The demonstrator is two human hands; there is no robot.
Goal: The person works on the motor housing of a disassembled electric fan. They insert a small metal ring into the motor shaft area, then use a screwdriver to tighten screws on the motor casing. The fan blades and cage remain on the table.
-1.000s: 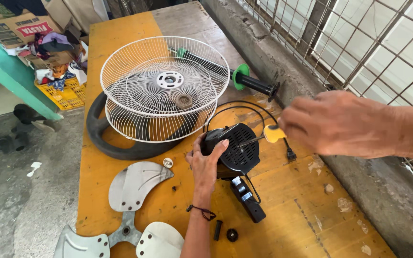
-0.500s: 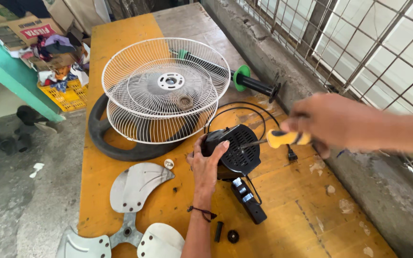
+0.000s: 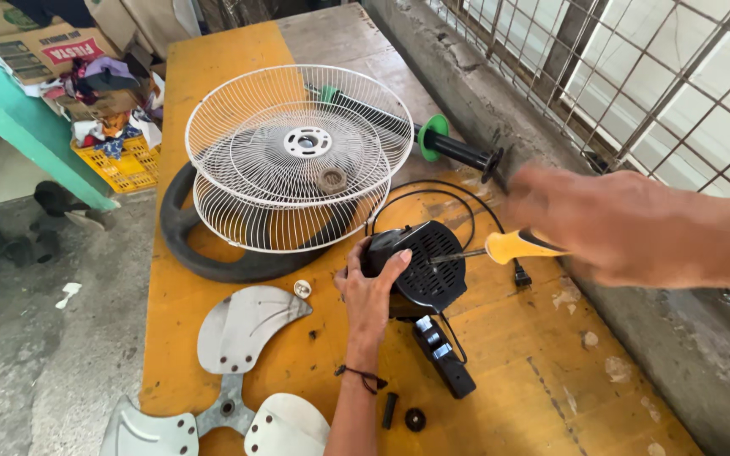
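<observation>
Left hand (image 3: pixel 371 291) clamped round the black motor housing (image 3: pixel 420 263) to steady it, right hand (image 3: pixel 614 226) gripping a yellow screwdriver (image 3: pixel 500 248) w/ tip in the vents (white grilles (image 3: pixel 297 156) parked toward the tabletop's far edge).

On the orange table (image 3: pixel 213 76), the left hand (image 3: pixel 371 287) is gripping the black fan motor housing (image 3: pixel 420 263) while the right hand (image 3: pixel 614 224) is pressing a yellow-handled screwdriver (image 3: pixel 509 247) against its vented cover, beside stacked white wire guards (image 3: pixel 297 156)

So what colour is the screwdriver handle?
Yellow, seen in the head view: the screwdriver in the right hand.
</observation>
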